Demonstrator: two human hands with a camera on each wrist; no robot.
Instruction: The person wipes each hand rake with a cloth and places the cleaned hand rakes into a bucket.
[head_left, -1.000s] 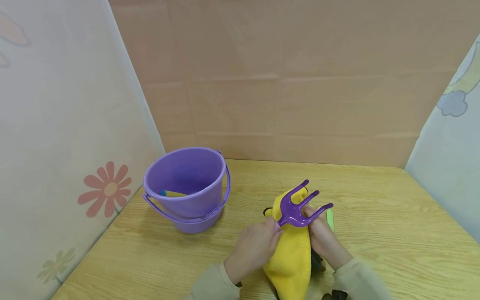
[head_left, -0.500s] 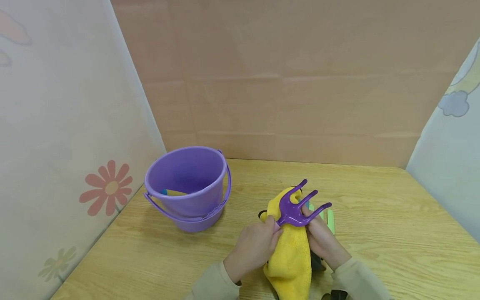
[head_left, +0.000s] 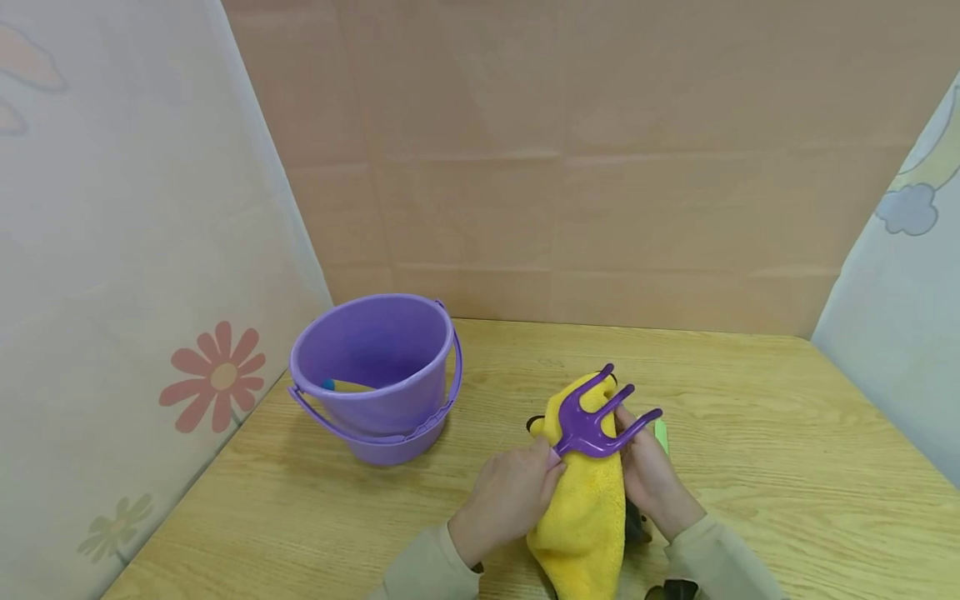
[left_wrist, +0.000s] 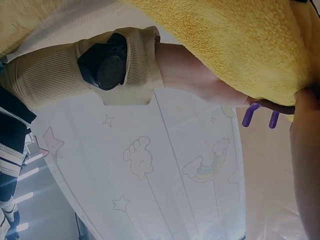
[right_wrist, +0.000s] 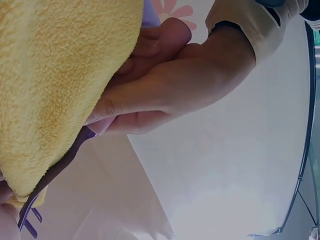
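In the head view my left hand (head_left: 506,500) grips the handle of a purple three-pronged toy hand fork (head_left: 590,429), its prongs pointing up and right. A fuzzy yellow cloth (head_left: 583,521) with dark loops at its edge hangs behind and below the fork. My right hand (head_left: 654,482) holds the cloth at its right side, just behind the prongs. The cloth (right_wrist: 65,75) covers much of the right wrist view, where the left hand (right_wrist: 150,90) pinches the handle. Purple prongs (left_wrist: 250,115) stick out past the cloth in the left wrist view.
A purple bucket (head_left: 375,421) with its handle lowered stands at the left on the wooden table (head_left: 787,433). Inside it shows a blue-and-yellow item (head_left: 348,387). A light green strip (head_left: 662,435) lies behind my right hand, and a dark object (head_left: 637,525) is partly hidden beside the cloth.
The cloth's upper end swung left half a second ago and is back to the right now, moving with my right hand. The left hand and fork have barely moved.
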